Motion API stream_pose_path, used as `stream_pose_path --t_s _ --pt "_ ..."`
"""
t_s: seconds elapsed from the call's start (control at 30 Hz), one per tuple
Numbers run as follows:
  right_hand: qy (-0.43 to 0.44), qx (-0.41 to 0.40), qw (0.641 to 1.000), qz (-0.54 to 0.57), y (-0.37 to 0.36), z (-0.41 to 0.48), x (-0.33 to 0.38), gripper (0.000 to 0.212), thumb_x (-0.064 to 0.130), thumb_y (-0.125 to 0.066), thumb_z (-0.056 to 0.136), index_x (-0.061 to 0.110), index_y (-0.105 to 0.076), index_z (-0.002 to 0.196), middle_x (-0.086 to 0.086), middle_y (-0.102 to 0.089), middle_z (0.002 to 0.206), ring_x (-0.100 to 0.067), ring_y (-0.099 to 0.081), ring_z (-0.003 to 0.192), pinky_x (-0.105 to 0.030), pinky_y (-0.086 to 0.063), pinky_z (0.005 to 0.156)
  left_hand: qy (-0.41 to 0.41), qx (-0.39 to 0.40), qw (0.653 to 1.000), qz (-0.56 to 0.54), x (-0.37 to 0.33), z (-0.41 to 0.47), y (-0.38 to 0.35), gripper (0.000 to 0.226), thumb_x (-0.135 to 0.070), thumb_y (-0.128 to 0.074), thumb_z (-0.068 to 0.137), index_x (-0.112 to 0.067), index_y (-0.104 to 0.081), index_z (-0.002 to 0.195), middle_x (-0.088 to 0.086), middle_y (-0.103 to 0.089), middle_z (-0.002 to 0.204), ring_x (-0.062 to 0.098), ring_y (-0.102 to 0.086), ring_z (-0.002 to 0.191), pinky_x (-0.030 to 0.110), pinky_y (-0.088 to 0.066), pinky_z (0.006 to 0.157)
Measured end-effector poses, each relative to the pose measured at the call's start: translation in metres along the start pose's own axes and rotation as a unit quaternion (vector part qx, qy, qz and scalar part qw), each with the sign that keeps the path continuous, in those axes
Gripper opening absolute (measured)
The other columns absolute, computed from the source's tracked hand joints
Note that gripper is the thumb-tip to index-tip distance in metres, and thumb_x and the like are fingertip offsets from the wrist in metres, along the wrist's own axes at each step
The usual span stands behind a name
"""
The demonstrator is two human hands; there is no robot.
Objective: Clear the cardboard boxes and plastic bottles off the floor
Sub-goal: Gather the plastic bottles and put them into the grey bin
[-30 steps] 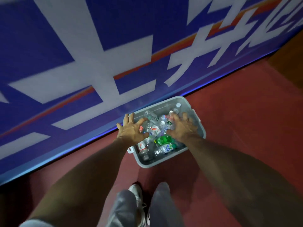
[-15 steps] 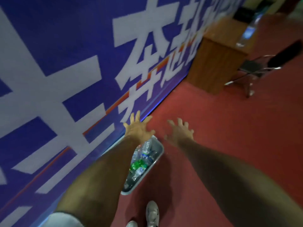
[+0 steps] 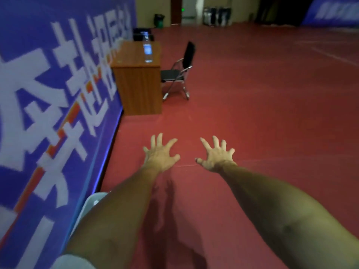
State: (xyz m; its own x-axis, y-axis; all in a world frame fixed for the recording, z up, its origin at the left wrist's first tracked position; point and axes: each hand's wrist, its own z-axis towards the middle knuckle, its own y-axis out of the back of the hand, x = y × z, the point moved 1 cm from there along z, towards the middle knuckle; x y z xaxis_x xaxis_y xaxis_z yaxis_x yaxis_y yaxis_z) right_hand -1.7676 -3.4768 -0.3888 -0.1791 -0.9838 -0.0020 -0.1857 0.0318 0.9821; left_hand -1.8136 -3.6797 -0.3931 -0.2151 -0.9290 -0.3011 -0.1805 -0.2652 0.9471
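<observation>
The red floor (image 3: 252, 113) is very big and fills most of the view. A tall blue banner (image 3: 38, 94) with big white letters runs along the floor's left edge. A brown wooden desk (image 3: 139, 88) stands on the floor against the banner, farther along. A black folding chair (image 3: 180, 72) is just beside the desk, on its right side.

Two bare arms reach out over the floor. The left hand (image 3: 161, 156) and the right hand (image 3: 215, 156) are side by side but apart. All the fingers are spread wide and hold nothing.

A grey bin (image 3: 93, 202) sits on the floor by the banner, near the bottom left. The left arm hides most of it, so what is inside cannot be seen. One clear plastic bottle (image 3: 148, 49) with a blue label stands up straight on the desk top, near its front right corner.
</observation>
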Motion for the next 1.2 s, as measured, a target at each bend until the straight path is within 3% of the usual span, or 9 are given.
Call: stream_pose_path --t_s 0.3,0.53,0.83,1.07,1.2 --pt "-0.147 0.005 0.989 0.005 -0.007 -0.046 -0.26 0.082 0.07 -0.036 0.095 0.042 0.009 0.157 -0.003 0.011 0.167 -0.042 0.004 0.151 -0.068 -0.018 0.113 -0.142 0.025 0.989 0.01 -0.257 0.037 -0.081 0.066 -0.055 -0.054 0.09 -0.05 -0.028 0.15 0.005 0.006 0.167 0.033 0.013 0.152 0.068 -0.008 0.116" --pt "-0.296 0.008 0.954 0.044 -0.02 -0.12 -0.441 0.082 0.072 -0.037 0.093 0.042 0.005 0.158 -0.005 0.006 0.167 -0.042 -0.001 0.15 -0.068 -0.021 0.112 -0.266 0.054 0.962 0.041 -0.445 0.033 -0.133 0.067 -0.054 -0.053 0.092 -0.048 -0.025 0.152 0.008 0.01 0.166 0.033 0.016 0.152 0.068 -0.005 0.116" --pt "-0.447 0.008 0.89 0.089 -0.055 -0.196 -0.612 0.081 0.07 -0.037 0.094 0.042 0.004 0.157 -0.005 0.002 0.166 -0.041 -0.003 0.15 -0.067 -0.023 0.111 -0.431 0.115 0.893 0.055 -0.675 0.02 -0.217 0.065 -0.054 -0.053 0.093 -0.047 -0.026 0.152 0.007 0.013 0.166 0.034 0.017 0.151 0.071 -0.004 0.115" --pt "-0.538 0.0 0.835 0.114 -0.071 -0.212 -0.758 0.082 0.071 -0.04 0.092 0.043 0.001 0.157 -0.004 0.0 0.166 -0.041 -0.006 0.149 -0.066 -0.024 0.111 -0.496 0.149 0.853 0.068 -0.84 0.047 -0.286 0.068 -0.059 -0.052 0.093 -0.047 -0.023 0.153 0.009 0.015 0.166 0.035 0.017 0.151 0.072 -0.006 0.114" --pt "-0.586 -0.005 0.8 0.13 -0.077 -0.219 -0.833 0.081 0.071 -0.04 0.093 0.043 0.0 0.157 -0.004 0.001 0.166 -0.039 -0.007 0.149 -0.066 -0.023 0.111 -0.554 0.165 0.813 0.072 -0.94 0.05 -0.318 0.067 -0.058 -0.052 0.093 -0.047 -0.023 0.153 0.009 0.014 0.166 0.034 0.016 0.152 0.071 -0.007 0.115"
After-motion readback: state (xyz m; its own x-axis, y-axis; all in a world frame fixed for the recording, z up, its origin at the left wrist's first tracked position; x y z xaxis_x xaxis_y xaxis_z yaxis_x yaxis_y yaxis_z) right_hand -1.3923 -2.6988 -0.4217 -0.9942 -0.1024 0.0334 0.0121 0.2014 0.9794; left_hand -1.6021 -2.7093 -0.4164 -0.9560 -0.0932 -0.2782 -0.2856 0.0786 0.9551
